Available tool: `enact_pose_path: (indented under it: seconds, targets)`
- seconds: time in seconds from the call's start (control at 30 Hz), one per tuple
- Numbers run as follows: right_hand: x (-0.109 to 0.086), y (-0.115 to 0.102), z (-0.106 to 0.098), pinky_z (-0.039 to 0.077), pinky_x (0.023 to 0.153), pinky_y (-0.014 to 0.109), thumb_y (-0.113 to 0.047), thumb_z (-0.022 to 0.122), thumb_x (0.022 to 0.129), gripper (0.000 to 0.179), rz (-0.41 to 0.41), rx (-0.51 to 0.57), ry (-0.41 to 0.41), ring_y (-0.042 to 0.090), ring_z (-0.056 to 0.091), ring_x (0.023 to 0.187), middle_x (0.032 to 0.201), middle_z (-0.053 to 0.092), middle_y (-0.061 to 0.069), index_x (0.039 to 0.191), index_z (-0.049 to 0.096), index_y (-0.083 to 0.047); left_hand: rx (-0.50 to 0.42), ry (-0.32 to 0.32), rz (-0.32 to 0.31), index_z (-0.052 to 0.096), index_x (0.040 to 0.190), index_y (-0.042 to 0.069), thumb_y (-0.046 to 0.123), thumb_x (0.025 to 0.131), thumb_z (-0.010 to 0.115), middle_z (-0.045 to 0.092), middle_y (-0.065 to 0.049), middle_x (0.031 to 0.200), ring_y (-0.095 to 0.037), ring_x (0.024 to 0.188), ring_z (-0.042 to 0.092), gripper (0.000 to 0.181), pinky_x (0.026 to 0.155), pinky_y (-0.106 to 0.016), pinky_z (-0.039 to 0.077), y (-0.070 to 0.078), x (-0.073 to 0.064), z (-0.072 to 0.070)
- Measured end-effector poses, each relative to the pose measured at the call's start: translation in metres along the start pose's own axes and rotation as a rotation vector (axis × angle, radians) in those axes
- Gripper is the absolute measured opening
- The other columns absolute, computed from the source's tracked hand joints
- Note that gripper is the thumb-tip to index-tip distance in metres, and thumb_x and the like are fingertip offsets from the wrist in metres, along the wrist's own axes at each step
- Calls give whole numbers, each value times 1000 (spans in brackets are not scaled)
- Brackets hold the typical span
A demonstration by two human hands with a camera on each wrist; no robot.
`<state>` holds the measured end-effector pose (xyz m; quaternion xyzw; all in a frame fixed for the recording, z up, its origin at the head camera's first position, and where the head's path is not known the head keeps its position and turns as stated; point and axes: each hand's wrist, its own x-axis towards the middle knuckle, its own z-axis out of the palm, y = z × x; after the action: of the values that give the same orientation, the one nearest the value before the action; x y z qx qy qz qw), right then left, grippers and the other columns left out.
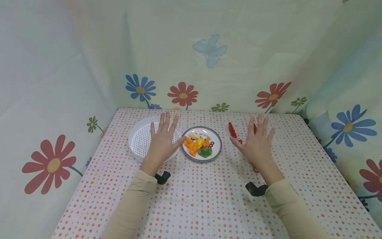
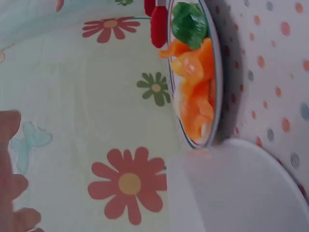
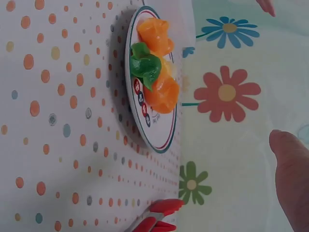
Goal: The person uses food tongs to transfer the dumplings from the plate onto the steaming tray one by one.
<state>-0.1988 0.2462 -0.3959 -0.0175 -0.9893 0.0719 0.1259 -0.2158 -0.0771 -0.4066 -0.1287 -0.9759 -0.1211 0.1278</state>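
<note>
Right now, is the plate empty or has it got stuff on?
The plate isn't empty: all three views show orange pieces and a green piece on it.

The plate (image 1: 216, 151) rests on the counter (image 1: 203, 192), with food pieces (image 1: 199, 143) lying on it, grouped toward its left and middle. Just beside the plate, to its left, sits the strainer (image 1: 140, 141); whether their rims touch cannot be told. Right of the plate, a little apart, lie the tongs (image 1: 232, 129). Left of the plate, the left hand (image 1: 162, 141) hangs above the strainer; right of it, the right hand (image 1: 259, 146) hangs above the tongs. Behind the plate stands the backdrop (image 1: 179, 49).
</note>
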Motion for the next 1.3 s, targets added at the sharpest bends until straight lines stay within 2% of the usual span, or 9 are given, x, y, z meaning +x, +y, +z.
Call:
enact_pose_path:
  seconds: [0.13, 0.27, 0.37, 0.5, 0.67, 0.83, 0.97, 1.1, 1.3]
  targets:
    - [0, 2, 9, -4, 110, 70, -62, 59, 82, 111, 10, 9, -15, 41, -13, 145, 159, -12, 21, 152, -5, -4, -15, 77, -15, 9, 154, 20, 55, 92, 47, 2, -9, 162, -26, 150, -2, 80, 116, -62, 7, -15, -4, -8]
    - [0, 7, 20, -4, 110, 70, -62, 58, 82, 110, 25, 4, -39, 41, -13, 145, 158, -11, 21, 152, -2, -2, -63, 124, -43, 10, 154, 16, 51, 91, 51, 3, -11, 162, -27, 149, 2, 83, 117, -60, 9, -41, -6, -12]
    - [0, 11, 28, -2, 110, 71, -63, 57, 82, 110, 42, -8, -73, 44, -11, 145, 157, -8, 25, 151, -1, 1, -70, 87, -89, 4, 154, 15, 53, 90, 52, -1, -14, 161, -29, 149, -3, 88, 116, -61, 6, -66, -13, -13]
    - [1, 19, 39, -2, 109, 72, -70, 51, 82, 113, 61, -8, -113, 47, -7, 144, 156, -4, 30, 150, -3, 3, -40, -16, -176, -6, 154, 14, 60, 88, 51, -12, -15, 160, -32, 147, -13, 98, 113, -66, 0, -99, -28, -15]
    - [3, 33, 54, -1, 109, 71, -70, 47, 85, 112, 87, 13, -137, 50, -2, 143, 155, -4, 32, 149, -5, 6, -60, -125, -224, -15, 151, 13, 68, 85, 50, -22, -13, 158, -31, 145, -22, 108, 110, -70, -3, -126, -40, -13]
    - [2, 43, 69, 7, 109, 72, -62, 52, 86, 110, 128, 55, -151, 52, 6, 140, 152, 0, 37, 147, -3, 11, -82, -258, -233, -17, 150, 10, 72, 81, 51, -25, -12, 157, -32, 145, -20, 115, 111, -68, -3, -140, -47, -3]
    - [1, 49, 82, 11, 109, 71, -58, 55, 86, 109, 167, 78, -176, 54, 9, 138, 149, 3, 40, 145, -2, 15, -83, -344, -249, -15, 150, 5, 73, 80, 53, -23, -16, 157, -37, 145, -17, 119, 111, -69, -2, -147, -52, 2]
    - [0, 54, 91, 13, 108, 71, -53, 54, 89, 106, 179, 105, -184, 55, 11, 137, 147, 6, 43, 144, -3, 16, -100, -387, -278, -11, 150, 1, 71, 79, 56, -18, -21, 157, -41, 145, -13, 121, 110, -70, -3, -149, -56, 3]
    - [4, 55, 99, 21, 109, 66, -45, 54, 91, 102, 252, 149, -185, 56, 23, 133, 145, 14, 43, 146, -12, 10, -106, -399, -290, -8, 151, 0, 72, 78, 55, -13, -22, 158, -41, 146, -10, 120, 111, -68, -4, -150, -54, 6]
